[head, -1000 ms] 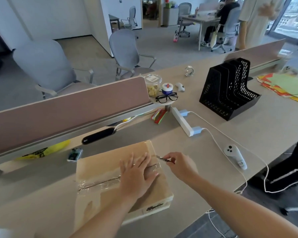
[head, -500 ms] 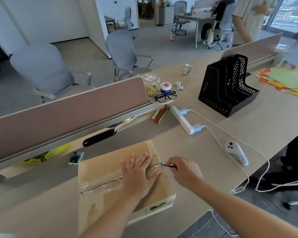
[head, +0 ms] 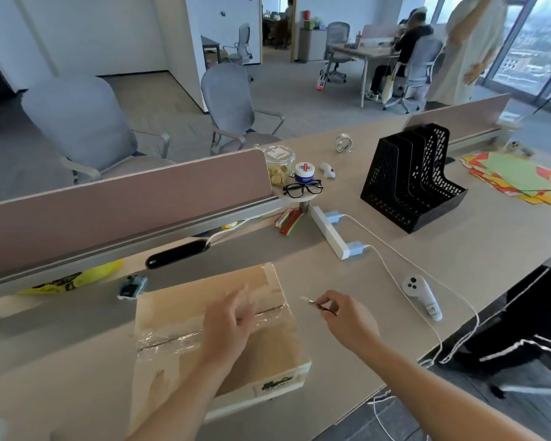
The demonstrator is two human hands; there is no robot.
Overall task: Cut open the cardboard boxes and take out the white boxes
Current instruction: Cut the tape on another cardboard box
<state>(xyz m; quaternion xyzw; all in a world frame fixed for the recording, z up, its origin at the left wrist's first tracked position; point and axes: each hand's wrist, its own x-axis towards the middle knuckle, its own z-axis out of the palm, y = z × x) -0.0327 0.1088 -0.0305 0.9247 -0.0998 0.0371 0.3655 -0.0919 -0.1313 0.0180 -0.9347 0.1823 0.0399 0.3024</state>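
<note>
A flat cardboard box (head: 185,316) lies on the desk in front of me, its lid flaps closed with shiny clear tape along the middle seam. My left hand (head: 228,323) hovers over the right part of the lid, blurred, fingers loosely curled and holding nothing. My right hand (head: 347,316) is just right of the box, off its edge, pinching a small thin blade (head: 312,301) that points left toward the seam's end. No white box shows.
A desk divider (head: 124,205) runs behind the box. A white controller (head: 422,294) and white cable (head: 392,275) lie to the right, with a power strip (head: 330,235), black file rack (head: 411,183), coloured paper (head: 519,179), glasses (head: 303,188). The desk edge is near right.
My left hand has lifted off the lid, where it was pressing flat. My right hand with the blade has pulled away from the seam's right end to the right.
</note>
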